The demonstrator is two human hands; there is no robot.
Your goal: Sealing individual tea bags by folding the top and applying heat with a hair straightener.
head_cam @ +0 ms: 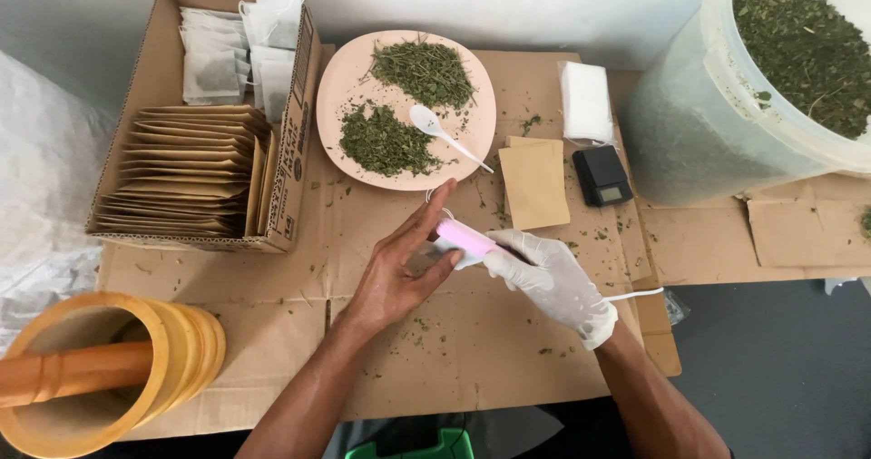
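Both our hands meet over the cardboard-covered table (272,332): our bare left hand (399,273) is flat, fingers straight and together, pressing on a small white filter bag (454,258) whose end shows under a pink handheld sealer (464,238); our gloved right hand (549,282) is curled tight round the sealer's body, its white cord (635,294) trailing off to the right.

Around us, largest first: a translucent white bucket (689,123) of dried green leaf at upper right; a cardboard box (163,69) at upper left holding brown paper envelopes (186,173) and more white filter bags (218,55); a wooden mortar (181,341) with its pestle (73,373) at lower left; a pink plate (336,87) with two heaps of chopped herb (422,71) and a white plastic spoon (435,128); a loose brown envelope (533,185); a stack of white bags (585,101); a small black pocket scale (603,176).

Our judgement of the risks: the left fingertips (442,196) lie just beside the sealer's working end, so a slip could nip or burn them. Leaf crumbs in the seam could leave the bag open, and a tug on the cord could pull the tool off line.
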